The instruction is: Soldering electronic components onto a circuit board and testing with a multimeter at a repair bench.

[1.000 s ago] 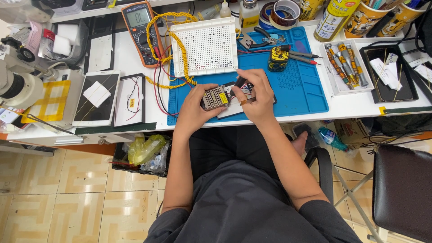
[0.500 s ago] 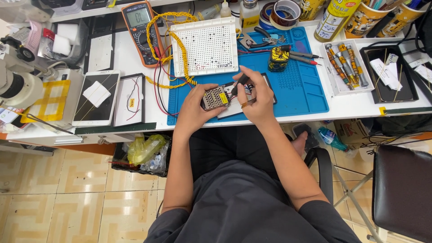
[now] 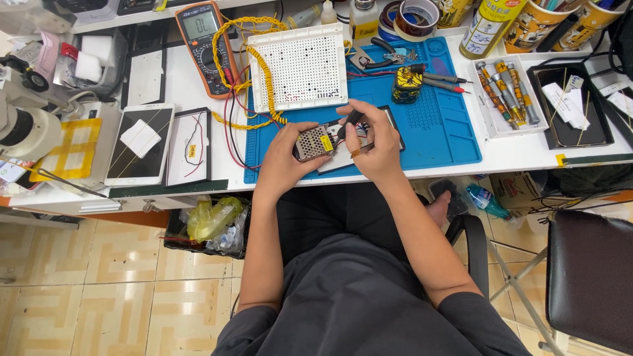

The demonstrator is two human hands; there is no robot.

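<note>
Floor: beige patterned tiles under a white counter (image 3: 508, 155), seen from above the seated person's dark lap.
Under the counter: a black bin (image 3: 210, 231) with crumpled yellow and clear plastic, left of the knees; a dark stool seat (image 3: 590, 277) at the right edge.
Left hand (image 3: 283, 161): fingers curled around a small perforated metal box (image 3: 312, 142) with a yellow sticker, gripping it just above the counter's front edge.
Right hand (image 3: 376, 148): fingers bent together, pinching a small dark part at the box's right end; what exactly it is cannot be told.
Beneath the hands: a dark flat slab, mostly hidden by them, lying on a blue work mat (image 3: 435, 125).
On the mat, farther back: a white perforated board (image 3: 300, 66), a yellow-and-black tape roll (image 3: 407, 86), pliers (image 3: 379, 59) and red-tipped probes.
Left of the mat: an orange multimeter (image 3: 204, 46) with a coiled yellow cable (image 3: 254, 72), red and black leads, a white tablet (image 3: 140, 142), a microscope (image 3: 23, 122).
Right of the mat: a tray of screwdrivers (image 3: 504, 89), a black tray (image 3: 570, 109) with paper slips.
Back edge: rolls of tape (image 3: 412, 16), bottles and cans.
</note>
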